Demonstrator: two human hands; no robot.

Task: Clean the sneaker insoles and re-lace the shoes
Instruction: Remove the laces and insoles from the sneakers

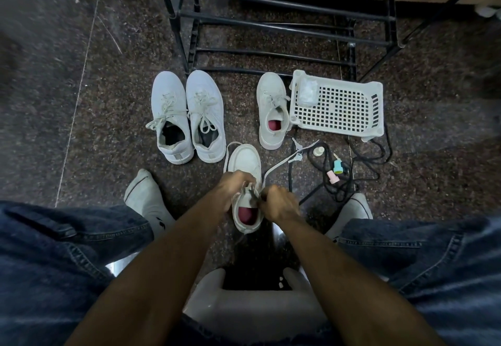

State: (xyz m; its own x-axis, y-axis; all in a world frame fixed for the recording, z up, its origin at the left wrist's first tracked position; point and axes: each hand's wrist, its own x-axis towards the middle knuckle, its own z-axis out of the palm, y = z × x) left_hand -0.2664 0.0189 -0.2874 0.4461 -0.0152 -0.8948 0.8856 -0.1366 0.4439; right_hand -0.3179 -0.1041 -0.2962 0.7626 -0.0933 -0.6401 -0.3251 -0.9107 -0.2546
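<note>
A white sneaker (245, 159) with a red insole (246, 215) stands on the floor between my feet. My left hand (231, 187) grips its upper at the lace area. My right hand (279, 204) pinches the white lace (284, 159), whose free end runs up and to the right across the floor. Its mate (272, 109), also with a red insole, stands laced beside a white basket (337, 105). A second white laced pair (187, 116) with dark insides stands to the left.
A black metal shoe rack (271, 20) rises behind the shoes. Tangled black laces or cords (341, 183) and small pink, teal and white bottles (334, 173) lie at right. My socked feet (146, 199) flank the sneaker; a grey stool (254, 302) is under me.
</note>
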